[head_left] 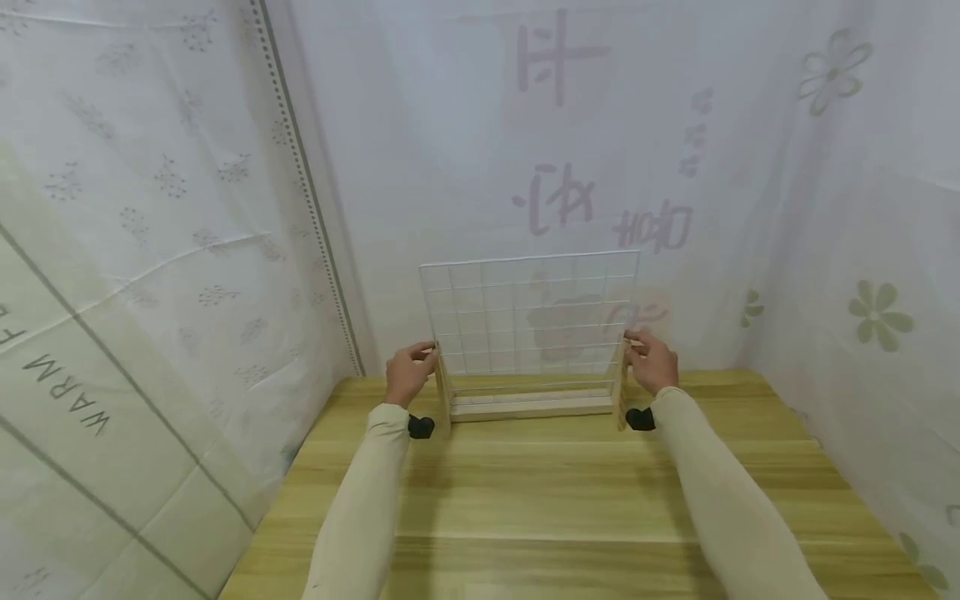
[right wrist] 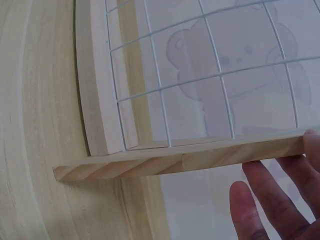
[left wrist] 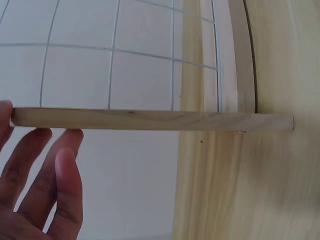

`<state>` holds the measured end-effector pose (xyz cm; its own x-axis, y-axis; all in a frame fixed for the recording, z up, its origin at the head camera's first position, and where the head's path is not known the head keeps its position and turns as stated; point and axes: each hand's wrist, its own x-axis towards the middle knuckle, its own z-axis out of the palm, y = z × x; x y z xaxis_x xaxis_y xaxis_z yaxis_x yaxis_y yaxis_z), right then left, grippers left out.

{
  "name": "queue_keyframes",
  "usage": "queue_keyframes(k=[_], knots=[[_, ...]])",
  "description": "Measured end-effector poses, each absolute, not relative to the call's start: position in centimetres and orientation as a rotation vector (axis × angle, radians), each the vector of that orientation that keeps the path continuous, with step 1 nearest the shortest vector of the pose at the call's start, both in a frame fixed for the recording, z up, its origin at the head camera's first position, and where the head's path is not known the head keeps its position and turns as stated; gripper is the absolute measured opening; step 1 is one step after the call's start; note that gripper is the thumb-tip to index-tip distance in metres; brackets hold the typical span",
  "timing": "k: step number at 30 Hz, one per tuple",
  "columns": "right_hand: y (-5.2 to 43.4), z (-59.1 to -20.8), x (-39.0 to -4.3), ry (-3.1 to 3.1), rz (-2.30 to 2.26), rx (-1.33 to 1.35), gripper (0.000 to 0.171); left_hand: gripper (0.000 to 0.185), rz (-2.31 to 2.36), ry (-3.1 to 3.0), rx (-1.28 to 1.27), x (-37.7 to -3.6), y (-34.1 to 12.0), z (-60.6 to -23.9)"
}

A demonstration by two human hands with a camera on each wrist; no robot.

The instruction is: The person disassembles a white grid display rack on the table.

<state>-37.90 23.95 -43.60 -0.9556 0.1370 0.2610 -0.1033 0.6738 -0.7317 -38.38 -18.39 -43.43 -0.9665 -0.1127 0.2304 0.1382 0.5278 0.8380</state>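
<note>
Sleeves (head_left: 360, 508): pale, cut off by the lower frame edge.
Tabletop (head_left: 525, 500): wood-grained; near edge out of frame.
Black wrist pieces (head_left: 422, 427): one below each hand; detail indistinct.
Left hand (head_left: 408, 372): pinches upper end of left side piece (head_left: 442, 387); cropped in its wrist view.
Right hand (head_left: 654, 362): pinches upper end of right side piece (head_left: 620, 387); likewise cropped.
Wooden bar (head_left: 532, 407): on tabletop, between side pieces.
Wire grid (right wrist: 220, 74): upright between side pieces, behind bar; thin wires faint against cloth.
Cloth (head_left: 435, 125): printed; marks behind grid blurred.

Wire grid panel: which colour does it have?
White wire grid panel, clearest in the right wrist view.
</note>
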Motion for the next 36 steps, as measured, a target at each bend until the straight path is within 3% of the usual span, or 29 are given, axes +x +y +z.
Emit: queue_keyframes(k=[23, 30, 36], knots=[[21.9, -43.8, -37.8, -2.521, 1.155, -0.077, 0.034, 0.017, -1.577, -2.413, -0.192, -34.2, -20.6, -44.4], [20.5, -43.1, -37.6, -2.381, 1.486, -0.309, 0.030, 0.021, -1.604, -2.359, -0.206, -32.1, -20.6, -44.9], [19.6, -42.9, -38.0, -2.324, 1.665, -0.348, 0.031, 0.020, -1.528, -2.315, -0.106, -29.9, -20.4, -45.7]])
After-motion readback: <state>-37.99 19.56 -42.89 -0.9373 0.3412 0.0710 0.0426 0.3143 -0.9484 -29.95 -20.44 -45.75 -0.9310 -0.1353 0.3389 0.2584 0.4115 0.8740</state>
